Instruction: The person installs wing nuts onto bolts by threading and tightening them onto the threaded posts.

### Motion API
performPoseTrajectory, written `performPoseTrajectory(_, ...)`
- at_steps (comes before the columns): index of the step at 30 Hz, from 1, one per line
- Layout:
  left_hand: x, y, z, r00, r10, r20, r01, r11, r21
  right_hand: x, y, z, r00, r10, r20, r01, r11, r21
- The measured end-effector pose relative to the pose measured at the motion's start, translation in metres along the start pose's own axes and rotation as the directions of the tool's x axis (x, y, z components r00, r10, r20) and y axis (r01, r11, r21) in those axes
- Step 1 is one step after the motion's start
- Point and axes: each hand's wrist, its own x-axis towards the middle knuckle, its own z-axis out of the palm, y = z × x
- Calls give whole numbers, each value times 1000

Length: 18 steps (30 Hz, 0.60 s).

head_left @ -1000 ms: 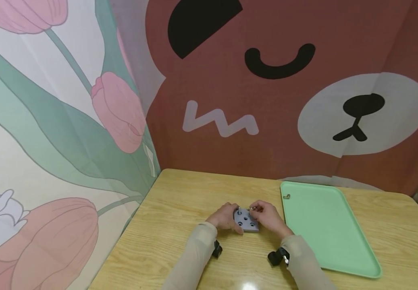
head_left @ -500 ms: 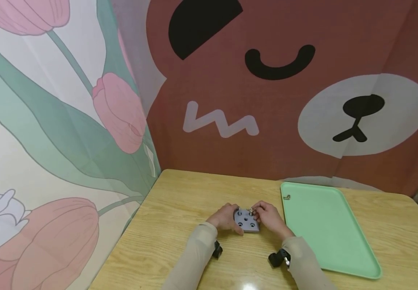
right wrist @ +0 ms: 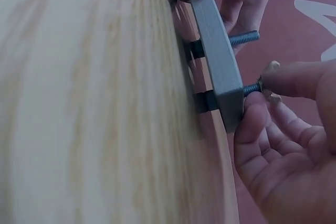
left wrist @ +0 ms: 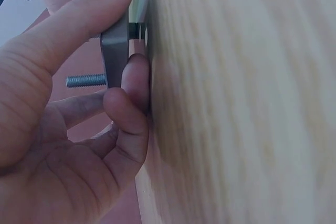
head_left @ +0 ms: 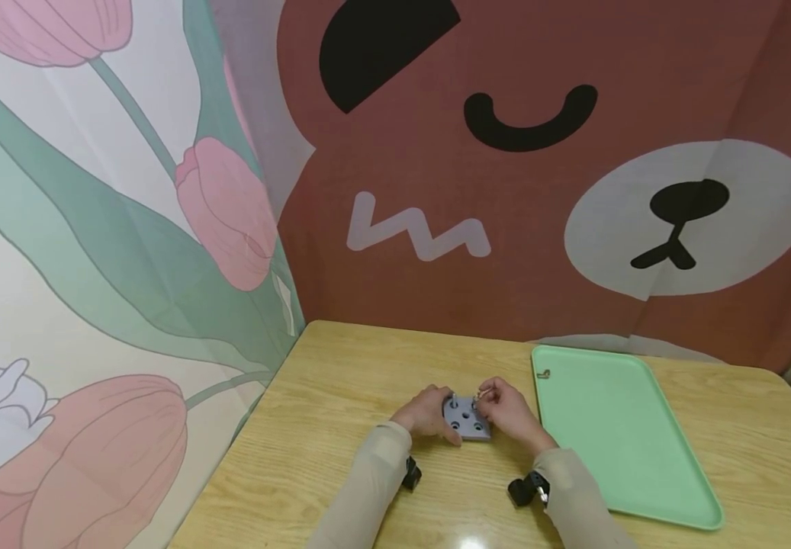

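Tulip curtain (head_left: 223,213) to the left, bear curtain (head_left: 409,293) behind the counter (head_left: 354,358). My left hand (head_left: 428,413) grips the grey holed plate (right wrist: 216,43), same spot as before; its left bolt (left wrist: 86,80) is bare. My right hand (head_left: 508,408) just shifted slightly, fingers pinching the brass wing nut (right wrist: 274,98) near the right bolt (right wrist: 252,89)'s tip. Probably a re-grip mid-turn, nut not down on the plate. Far right: green tray (head_left: 622,435), small brass piece (head_left: 543,374) inside.
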Motion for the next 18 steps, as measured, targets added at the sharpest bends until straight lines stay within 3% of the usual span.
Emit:
performPoseTrajectory(7,0,0,0,1000,-10,5,10,1000,3,2,3,1,1000,-6,5,6,999,-47)
performPoseTrajectory(18,-1,0,0,1000,7,4,-7,1000,-1,-2,-6,-1,997,71,1,-71,996,50)
